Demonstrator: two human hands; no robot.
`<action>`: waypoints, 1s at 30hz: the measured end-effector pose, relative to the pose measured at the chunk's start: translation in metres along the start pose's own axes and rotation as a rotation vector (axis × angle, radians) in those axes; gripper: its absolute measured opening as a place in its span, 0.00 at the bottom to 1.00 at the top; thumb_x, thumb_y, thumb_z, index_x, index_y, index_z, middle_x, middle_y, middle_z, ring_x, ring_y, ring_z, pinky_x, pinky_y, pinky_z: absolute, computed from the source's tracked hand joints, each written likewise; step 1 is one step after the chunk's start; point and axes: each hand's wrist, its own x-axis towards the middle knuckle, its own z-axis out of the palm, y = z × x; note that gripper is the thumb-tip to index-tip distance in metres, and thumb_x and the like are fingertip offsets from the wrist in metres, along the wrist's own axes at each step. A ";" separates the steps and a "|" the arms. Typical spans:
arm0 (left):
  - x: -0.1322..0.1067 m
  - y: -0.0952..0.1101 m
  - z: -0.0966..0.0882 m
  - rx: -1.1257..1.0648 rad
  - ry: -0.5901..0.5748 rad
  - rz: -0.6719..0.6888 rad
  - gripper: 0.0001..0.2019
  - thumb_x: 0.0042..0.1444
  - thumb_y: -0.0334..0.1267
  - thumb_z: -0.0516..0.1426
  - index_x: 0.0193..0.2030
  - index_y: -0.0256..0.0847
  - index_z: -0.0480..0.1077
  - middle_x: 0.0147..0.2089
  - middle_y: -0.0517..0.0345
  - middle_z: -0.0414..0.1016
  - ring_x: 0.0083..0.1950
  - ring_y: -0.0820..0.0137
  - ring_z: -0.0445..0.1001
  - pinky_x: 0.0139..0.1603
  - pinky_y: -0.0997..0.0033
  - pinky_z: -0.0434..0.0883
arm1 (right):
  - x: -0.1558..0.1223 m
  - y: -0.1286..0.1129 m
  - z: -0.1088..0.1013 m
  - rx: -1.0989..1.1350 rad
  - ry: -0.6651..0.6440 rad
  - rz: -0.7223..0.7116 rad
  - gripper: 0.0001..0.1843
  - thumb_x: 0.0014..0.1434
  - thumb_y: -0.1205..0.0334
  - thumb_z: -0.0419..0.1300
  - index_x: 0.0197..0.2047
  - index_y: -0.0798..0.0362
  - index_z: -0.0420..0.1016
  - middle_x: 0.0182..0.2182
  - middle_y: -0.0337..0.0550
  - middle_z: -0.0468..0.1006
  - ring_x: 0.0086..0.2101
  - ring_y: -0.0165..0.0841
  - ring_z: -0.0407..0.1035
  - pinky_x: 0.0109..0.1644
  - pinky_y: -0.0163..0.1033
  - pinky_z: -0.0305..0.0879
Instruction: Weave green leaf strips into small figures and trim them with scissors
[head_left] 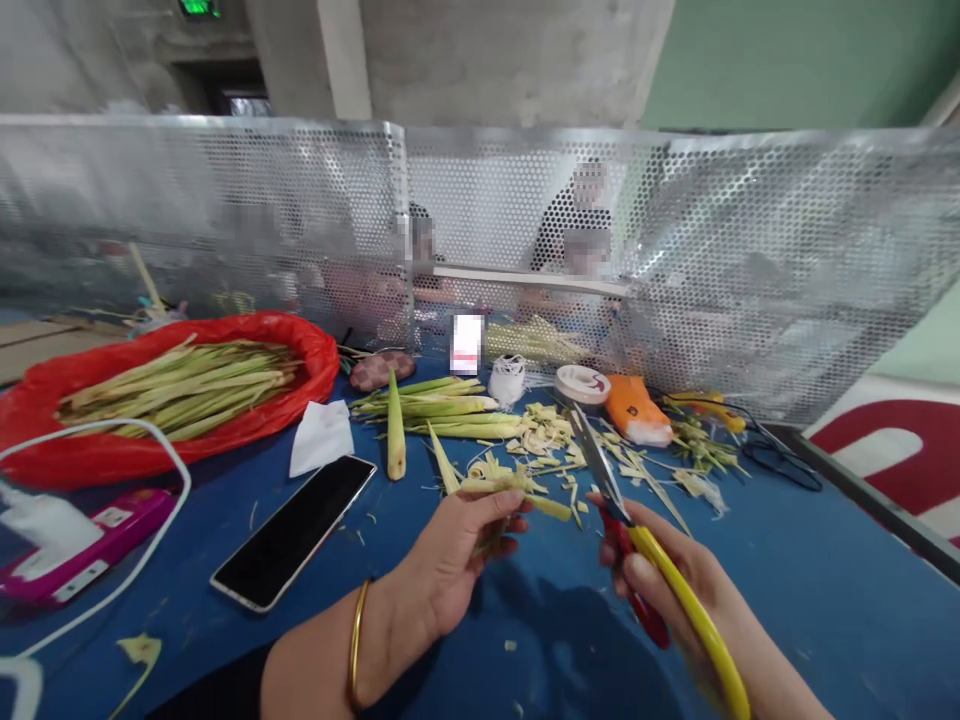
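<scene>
Between the thumb and fingers of my left hand (465, 545) is a pale green plant leaf strip (551, 507), its end sticking out to the right. My right hand (675, 570) grips scissors (600, 465) with one yellow and one red handle. Their blades point up and away and look nearly closed, a little right of the strip and apart from it. Just beyond my left hand lie cut plant scraps (551, 430) and a pointed pale stalk (442, 460). Another pointed stalk (396, 435) and a bundle of green stalks (450, 408) lie farther back.
At left sits a red bag (315, 345) full of long stalks. Near it are a black phone (296, 535), a white tissue (321, 438) and a purple power strip (142, 515) with a white cable. String, a tape roll (583, 384) and an orange packet (637, 405) stand before a perforated metal screen (487, 200).
</scene>
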 end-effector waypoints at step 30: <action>0.007 0.008 -0.001 -0.256 0.028 0.118 0.03 0.54 0.31 0.61 0.32 0.33 0.77 0.35 0.49 0.81 0.37 0.69 0.80 0.35 0.75 0.75 | 0.004 0.029 -0.006 -0.477 -0.117 -0.145 0.42 0.43 0.36 0.67 0.56 0.54 0.74 0.29 0.41 0.77 0.27 0.34 0.69 0.30 0.31 0.67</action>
